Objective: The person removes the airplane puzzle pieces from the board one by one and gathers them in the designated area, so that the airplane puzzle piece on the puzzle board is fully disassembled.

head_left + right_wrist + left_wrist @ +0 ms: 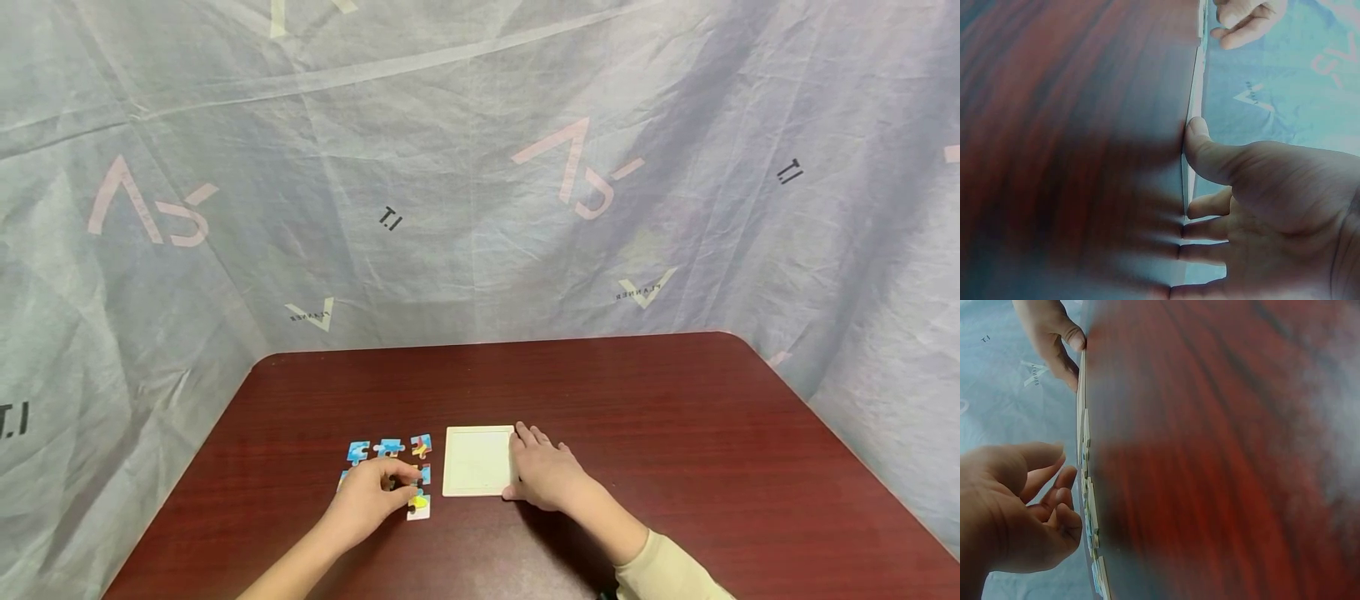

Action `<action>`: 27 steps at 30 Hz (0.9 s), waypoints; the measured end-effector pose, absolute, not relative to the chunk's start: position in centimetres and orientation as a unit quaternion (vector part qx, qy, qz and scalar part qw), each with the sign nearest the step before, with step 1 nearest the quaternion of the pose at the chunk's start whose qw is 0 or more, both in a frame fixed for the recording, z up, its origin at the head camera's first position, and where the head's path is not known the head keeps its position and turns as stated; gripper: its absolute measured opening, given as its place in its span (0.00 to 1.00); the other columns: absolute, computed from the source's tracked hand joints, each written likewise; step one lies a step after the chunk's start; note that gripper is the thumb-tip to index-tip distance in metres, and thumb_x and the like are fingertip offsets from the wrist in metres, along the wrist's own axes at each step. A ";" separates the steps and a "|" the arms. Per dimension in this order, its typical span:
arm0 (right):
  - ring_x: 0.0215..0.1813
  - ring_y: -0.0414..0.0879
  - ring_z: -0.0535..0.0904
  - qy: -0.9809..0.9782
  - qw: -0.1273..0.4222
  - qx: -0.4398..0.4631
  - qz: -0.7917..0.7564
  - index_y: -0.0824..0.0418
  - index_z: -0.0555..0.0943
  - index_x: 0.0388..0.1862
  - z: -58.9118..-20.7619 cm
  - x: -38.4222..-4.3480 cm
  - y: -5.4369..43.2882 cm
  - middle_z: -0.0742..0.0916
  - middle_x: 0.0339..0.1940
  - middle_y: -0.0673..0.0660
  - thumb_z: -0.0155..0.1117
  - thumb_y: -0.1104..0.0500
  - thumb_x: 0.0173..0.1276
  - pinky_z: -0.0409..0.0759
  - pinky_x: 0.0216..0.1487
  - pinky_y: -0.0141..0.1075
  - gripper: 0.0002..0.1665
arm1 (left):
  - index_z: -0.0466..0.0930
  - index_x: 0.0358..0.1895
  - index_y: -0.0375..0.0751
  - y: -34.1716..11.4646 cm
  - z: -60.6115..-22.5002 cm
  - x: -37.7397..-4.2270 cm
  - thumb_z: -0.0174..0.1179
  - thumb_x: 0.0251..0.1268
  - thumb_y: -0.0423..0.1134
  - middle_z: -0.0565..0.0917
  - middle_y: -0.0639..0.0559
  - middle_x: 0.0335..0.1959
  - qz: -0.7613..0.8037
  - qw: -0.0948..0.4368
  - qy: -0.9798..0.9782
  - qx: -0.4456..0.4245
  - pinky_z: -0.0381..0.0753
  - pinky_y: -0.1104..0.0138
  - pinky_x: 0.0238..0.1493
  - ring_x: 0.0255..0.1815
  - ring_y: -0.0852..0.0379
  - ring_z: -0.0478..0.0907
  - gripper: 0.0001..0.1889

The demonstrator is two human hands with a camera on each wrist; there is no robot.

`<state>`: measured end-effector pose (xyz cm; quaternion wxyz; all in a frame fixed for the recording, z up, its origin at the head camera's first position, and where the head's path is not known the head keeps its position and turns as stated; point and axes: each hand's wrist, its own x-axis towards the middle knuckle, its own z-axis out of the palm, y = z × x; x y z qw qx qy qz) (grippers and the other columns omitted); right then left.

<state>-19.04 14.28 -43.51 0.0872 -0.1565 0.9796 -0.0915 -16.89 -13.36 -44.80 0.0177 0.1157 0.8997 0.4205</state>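
In the head view my left hand [365, 502] hovers over several blue jigsaw puzzle pieces [389, 447], thumb and forefinger bent towards each other with a gap between. Its fingers look loosely curled and hold nothing visible in the left wrist view. Partly under that hand lies a piece with a yellow patch [418, 505]; other pieces are hidden by it. To the right is a pale square puzzle tray [477, 462] with a raised rim. My right hand [550, 473] rests against the tray's right edge, its thumb [1200, 140] touching the edge and its fingers stretched out on the table.
The dark red wooden table [675, 433] extends around the tray and pieces. Grey printed cloth [465, 250] hangs behind the table and at both sides.
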 end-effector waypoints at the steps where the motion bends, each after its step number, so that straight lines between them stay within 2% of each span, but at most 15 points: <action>1: 0.77 0.62 0.61 0.979 0.087 -0.157 -0.092 0.70 0.65 0.75 -43.5 -19.0 14.3 0.66 0.78 0.67 0.74 0.42 0.63 0.65 0.66 0.65 0.52 | 0.89 0.40 0.46 -13.3 -44.8 -16.9 0.71 0.61 0.33 0.86 0.57 0.41 0.419 0.013 0.901 0.112 0.69 0.68 0.25 0.26 0.60 0.69 0.06; 5: 0.77 0.62 0.61 0.978 0.088 -0.161 -0.096 0.70 0.65 0.75 -43.4 -19.1 14.5 0.65 0.78 0.67 0.74 0.42 0.63 0.65 0.66 0.65 0.52 | 0.89 0.40 0.49 -13.2 -44.7 -16.8 0.70 0.63 0.35 0.86 0.59 0.41 0.411 -0.003 0.905 0.106 0.73 0.66 0.32 0.34 0.59 0.73 0.05; 9: 0.77 0.63 0.61 0.976 0.091 -0.164 -0.112 0.70 0.65 0.75 -43.3 -19.1 14.7 0.65 0.78 0.67 0.74 0.43 0.63 0.64 0.66 0.66 0.52 | 0.89 0.40 0.50 -13.1 -44.7 -17.0 0.70 0.64 0.36 0.86 0.60 0.40 0.409 -0.004 0.907 0.104 0.74 0.65 0.34 0.36 0.58 0.74 0.04; 11: 0.77 0.64 0.60 0.972 0.094 -0.169 -0.132 0.71 0.65 0.75 -43.2 -19.1 14.8 0.65 0.78 0.68 0.75 0.44 0.63 0.64 0.66 0.67 0.52 | 0.88 0.40 0.50 -13.1 -44.7 -17.1 0.69 0.64 0.37 0.85 0.60 0.39 0.407 -0.004 0.908 0.102 0.74 0.65 0.32 0.34 0.58 0.73 0.04; 16: 0.76 0.69 0.58 0.960 0.096 -0.184 -0.188 0.73 0.63 0.74 -43.1 -19.2 15.4 0.65 0.76 0.71 0.76 0.46 0.62 0.62 0.66 0.68 0.52 | 0.88 0.41 0.48 -12.8 -44.3 -17.4 0.68 0.66 0.36 0.82 0.56 0.33 0.419 -0.005 0.902 0.103 0.73 0.67 0.21 0.20 0.59 0.73 0.04; 18: 0.76 0.70 0.58 0.957 0.085 -0.191 -0.200 0.72 0.63 0.75 -43.0 -19.4 15.7 0.65 0.76 0.71 0.75 0.46 0.64 0.62 0.67 0.67 0.52 | 0.88 0.41 0.47 -12.5 -44.1 -17.6 0.68 0.66 0.36 0.83 0.56 0.35 0.424 -0.011 0.899 0.111 0.73 0.67 0.21 0.21 0.60 0.75 0.04; 22: 0.75 0.68 0.61 0.958 0.033 -0.203 -0.203 0.68 0.66 0.75 -42.8 -19.6 16.2 0.67 0.76 0.67 0.72 0.43 0.67 0.67 0.66 0.62 0.48 | 0.87 0.45 0.47 -11.8 -43.7 -17.9 0.69 0.65 0.38 0.84 0.57 0.43 0.418 -0.021 0.899 0.134 0.78 0.64 0.35 0.37 0.59 0.78 0.07; 27: 0.75 0.66 0.63 0.962 -0.030 -0.201 -0.179 0.60 0.70 0.74 -42.9 -19.6 16.4 0.69 0.77 0.61 0.71 0.37 0.64 0.70 0.62 0.65 0.47 | 0.83 0.54 0.48 -10.7 -43.5 -18.4 0.71 0.63 0.47 0.81 0.53 0.53 0.387 -0.021 0.907 0.163 0.78 0.52 0.49 0.52 0.49 0.78 0.18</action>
